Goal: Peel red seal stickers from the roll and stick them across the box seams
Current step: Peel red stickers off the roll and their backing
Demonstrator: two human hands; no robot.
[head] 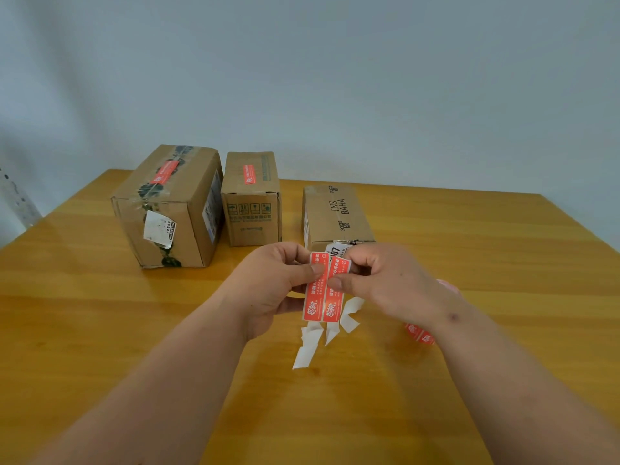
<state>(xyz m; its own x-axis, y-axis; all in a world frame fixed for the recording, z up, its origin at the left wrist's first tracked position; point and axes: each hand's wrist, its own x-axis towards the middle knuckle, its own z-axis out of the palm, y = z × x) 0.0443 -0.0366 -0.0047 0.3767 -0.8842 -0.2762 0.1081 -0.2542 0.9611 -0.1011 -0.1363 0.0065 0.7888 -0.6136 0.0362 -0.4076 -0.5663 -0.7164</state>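
My left hand (268,280) pinches a strip of red seal stickers (317,297) on white backing, held above the table's middle. My right hand (385,280) pinches the right-hand sticker (335,290) of the strip near its top. White backing tails (308,347) hang below. The sticker roll (419,333) lies on the table, mostly hidden behind my right forearm. Three cardboard boxes stand at the back: a large left box (171,209) and a middle box (251,203), each with a red sticker on top, and a right box (335,216) with none that I can see.
The wooden table (100,313) stretches wide on both sides of my arms. A plain wall stands behind the boxes. A white perforated rail (16,196) leans at the far left edge.
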